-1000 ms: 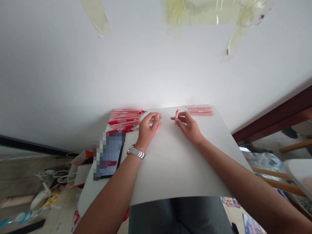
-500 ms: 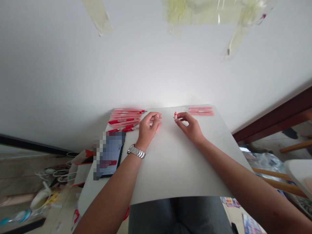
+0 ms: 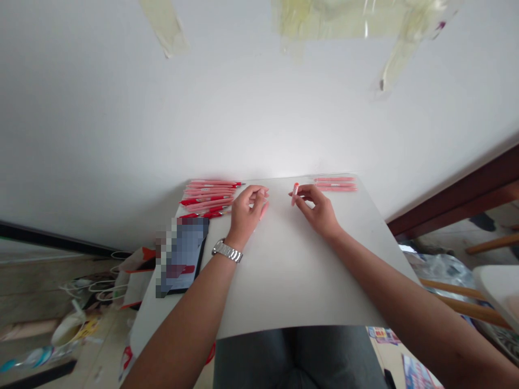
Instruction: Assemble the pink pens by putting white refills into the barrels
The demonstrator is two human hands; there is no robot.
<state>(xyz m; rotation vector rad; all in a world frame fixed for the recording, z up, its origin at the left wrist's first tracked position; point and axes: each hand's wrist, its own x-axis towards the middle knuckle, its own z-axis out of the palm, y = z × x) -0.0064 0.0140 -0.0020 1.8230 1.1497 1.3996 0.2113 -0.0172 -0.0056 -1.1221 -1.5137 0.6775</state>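
Person's L hand (image 3: 245, 210) curled on 1 pink barrel (image 3: 264, 209), partly hidden; R hand (image 3: 320, 210) pinches 1 orange-tipped pink piece (image 3: 295, 194), approx. upright. Pen pile (image 3: 206, 201) just L of L hand; pink row (image 3: 335, 185) ahead-R of R hand. Light pinch advisable.

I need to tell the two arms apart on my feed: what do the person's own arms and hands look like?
The left hand and right hand are bare, without gloves. No sleeve shows on either forearm. A silver metal wristwatch with a linked band circles the left wrist; the right wrist has none.
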